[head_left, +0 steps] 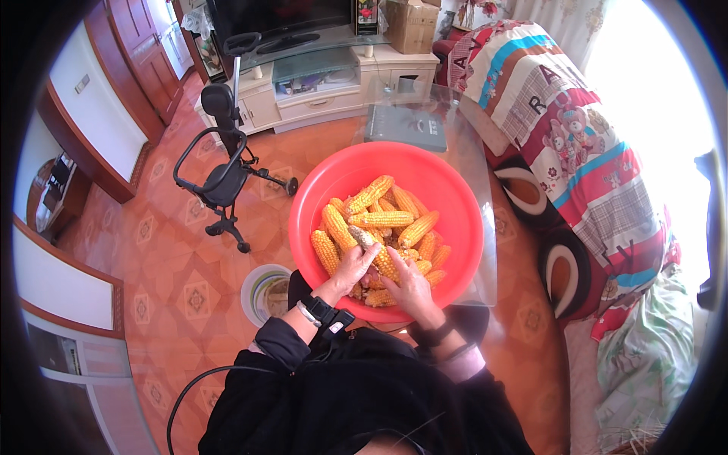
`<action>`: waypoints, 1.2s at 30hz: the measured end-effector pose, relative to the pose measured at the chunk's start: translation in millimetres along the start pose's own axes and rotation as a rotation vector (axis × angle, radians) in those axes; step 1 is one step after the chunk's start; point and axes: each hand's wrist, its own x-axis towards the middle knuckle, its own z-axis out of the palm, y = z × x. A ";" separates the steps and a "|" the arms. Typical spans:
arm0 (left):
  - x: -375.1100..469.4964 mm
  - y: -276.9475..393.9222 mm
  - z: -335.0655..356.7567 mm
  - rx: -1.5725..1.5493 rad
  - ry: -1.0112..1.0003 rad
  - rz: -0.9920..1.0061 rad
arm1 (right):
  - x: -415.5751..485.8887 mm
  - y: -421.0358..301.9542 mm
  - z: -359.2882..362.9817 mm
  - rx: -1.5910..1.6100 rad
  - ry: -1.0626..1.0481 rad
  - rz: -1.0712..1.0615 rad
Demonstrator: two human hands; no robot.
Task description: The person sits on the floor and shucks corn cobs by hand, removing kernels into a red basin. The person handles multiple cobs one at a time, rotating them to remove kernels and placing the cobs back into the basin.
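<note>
My left hand (354, 269) grips an ear of corn (387, 264) over the pile, its thumb lying across the cob. The far end of this ear looks greyish and bare of yellow kernels, and the near end shows yellow kernels. On the other side, my right hand (410, 288) closes its fingers and thumb around the near part of the same ear. Several husked yellow ears of corn (381, 219) lie heaped beneath and beyond both hands. They fill the bottom of a large red plastic basin (455, 187). My palms hide part of the held ear.
A white bucket (250, 296) stands on the tiled floor (193, 296) left of the basin. Beyond it is a black wheeled child's tricycle (222, 176). A glass table (483, 250) extends under the basin, bearing a dark flat box (405, 128). A covered sofa (569, 131) runs along the right.
</note>
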 end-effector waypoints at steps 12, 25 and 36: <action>0.5 -6.9 2.7 -0.276 -0.114 0.045 | 1.0 15.9 -5.4 0.129 0.008 -0.162; 3.5 -14.4 -3.0 -0.286 -0.219 0.017 | -1.2 15.6 -7.5 0.055 -0.024 -0.143; -7.2 9.4 5.5 -0.472 -0.370 -0.099 | -9.9 32.2 -51.9 -0.161 -0.029 -0.202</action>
